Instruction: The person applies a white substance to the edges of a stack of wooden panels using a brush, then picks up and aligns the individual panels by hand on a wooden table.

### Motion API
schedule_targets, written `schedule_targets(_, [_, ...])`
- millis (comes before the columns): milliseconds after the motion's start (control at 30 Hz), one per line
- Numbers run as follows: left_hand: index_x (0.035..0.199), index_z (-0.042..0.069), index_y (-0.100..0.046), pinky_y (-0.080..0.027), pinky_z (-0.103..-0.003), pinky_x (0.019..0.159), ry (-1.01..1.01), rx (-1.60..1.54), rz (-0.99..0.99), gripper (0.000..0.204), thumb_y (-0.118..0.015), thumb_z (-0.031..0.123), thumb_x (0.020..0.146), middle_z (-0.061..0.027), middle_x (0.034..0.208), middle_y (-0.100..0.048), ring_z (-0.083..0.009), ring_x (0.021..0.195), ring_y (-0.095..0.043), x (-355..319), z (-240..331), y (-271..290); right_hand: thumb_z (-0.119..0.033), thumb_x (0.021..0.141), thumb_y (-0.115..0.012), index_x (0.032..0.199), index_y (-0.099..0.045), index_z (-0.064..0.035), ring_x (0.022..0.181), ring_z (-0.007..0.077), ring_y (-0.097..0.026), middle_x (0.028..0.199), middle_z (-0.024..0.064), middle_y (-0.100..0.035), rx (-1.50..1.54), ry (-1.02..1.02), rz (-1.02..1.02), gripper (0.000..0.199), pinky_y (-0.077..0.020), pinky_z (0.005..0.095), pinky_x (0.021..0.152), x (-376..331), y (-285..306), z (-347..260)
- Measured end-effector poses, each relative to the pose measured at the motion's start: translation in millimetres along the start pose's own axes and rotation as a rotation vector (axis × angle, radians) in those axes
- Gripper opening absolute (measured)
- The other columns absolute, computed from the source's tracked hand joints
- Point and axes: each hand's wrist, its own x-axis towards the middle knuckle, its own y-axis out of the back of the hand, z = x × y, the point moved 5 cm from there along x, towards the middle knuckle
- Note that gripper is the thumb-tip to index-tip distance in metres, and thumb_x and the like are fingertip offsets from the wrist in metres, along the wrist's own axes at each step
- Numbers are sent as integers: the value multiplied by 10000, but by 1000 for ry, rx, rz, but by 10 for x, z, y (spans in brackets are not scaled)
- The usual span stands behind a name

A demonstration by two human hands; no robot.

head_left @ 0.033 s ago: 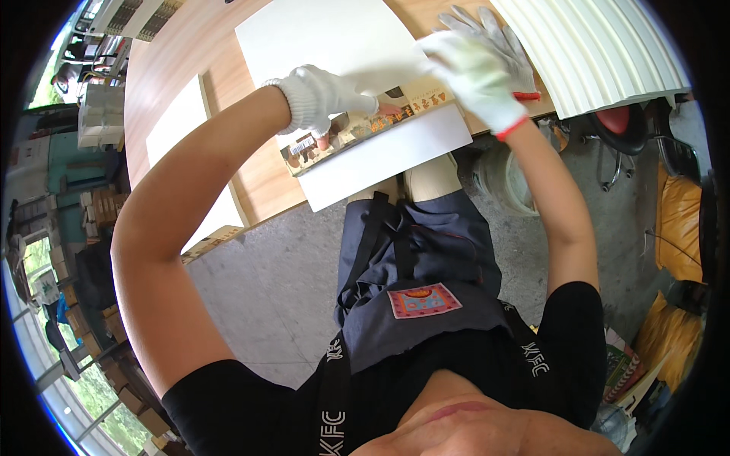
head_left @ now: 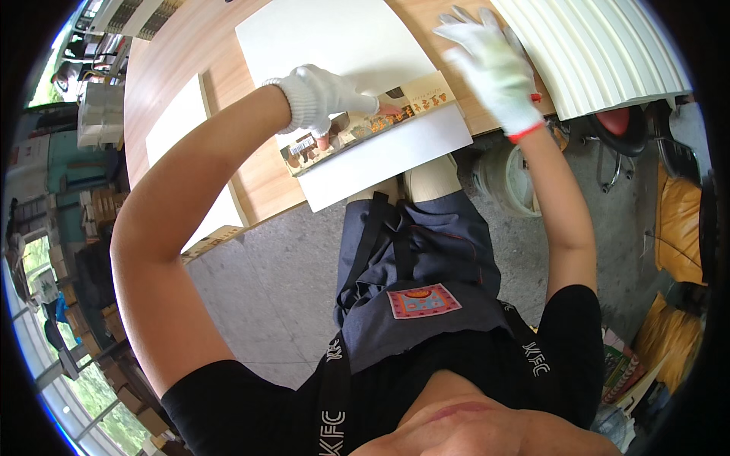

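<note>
My left hand [head_left: 323, 99], in a white knitted glove with bare fingertips, presses down on a printed paper strip [head_left: 365, 129] with fingers apart. The strip is a colourful flap with a barcode, lying along the near side of a large white sheet [head_left: 327, 38]. A plain white flap [head_left: 388, 156] sticks out past the table's front edge below it. Off to the right, my right hand [head_left: 494, 72], in a white glove with a red cuff, is spread open and holds nothing. It is over a grey glove [head_left: 522, 49], which it partly covers.
At the right, a stack of cream ridged sheets [head_left: 601, 53] overhangs the table [head_left: 198, 38]. Another white stack [head_left: 175, 125] lies at the left. Below the table are a clear tub [head_left: 508, 178] and a wheeled chair [head_left: 620, 137]; a yellow sack [head_left: 677, 228] is farther right.
My right hand has moved right, away from the printed strip's end, and its fingers have spread out. My left hand stays put on the strip.
</note>
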Motion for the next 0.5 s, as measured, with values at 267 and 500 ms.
schedule_targets(267, [1536,344,-418,-552,-361,879,-122,-78,-9,753,-729,125,886,-38,1060,-770,-197,966,-734,58,-19,39,-147,983,-590,1233,-684,-159,1043,244,-647,1146,103,-657,238,-249,-147,268,-519,417,876,-311,267,287])
schedule_targets(500, [1561,335,-413,-577,-414,879,74,-331,-35,796,-750,174,859,-97,1133,-725,-232,963,-729,114,-140,-14,-99,651,-735,1101,-735,-150,901,249,-671,983,23,-687,157,500,-332,453,-518,383,823,-70,10,-570])
